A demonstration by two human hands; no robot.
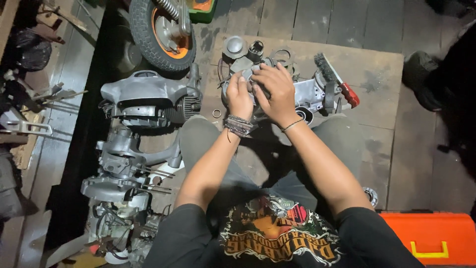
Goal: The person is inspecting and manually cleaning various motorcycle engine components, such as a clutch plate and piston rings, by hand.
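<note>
Head view: engine casing (310, 94) under fingers (267, 74)

Single view only, head-worn camera, looking steeply down over person's own chest and knees. Lens faces forward-down toward wooden board (377, 69) on dark plank floor. Close range: forearms fill centre, left hand (240, 97) and right hand (275, 88) sit just above mid-frame. Left edge takes in engine parts (144, 97) and small wheel (162, 31) at top. Bottom right corner catches orange toolbox (431, 237). No second view, so no shared ground.
</note>
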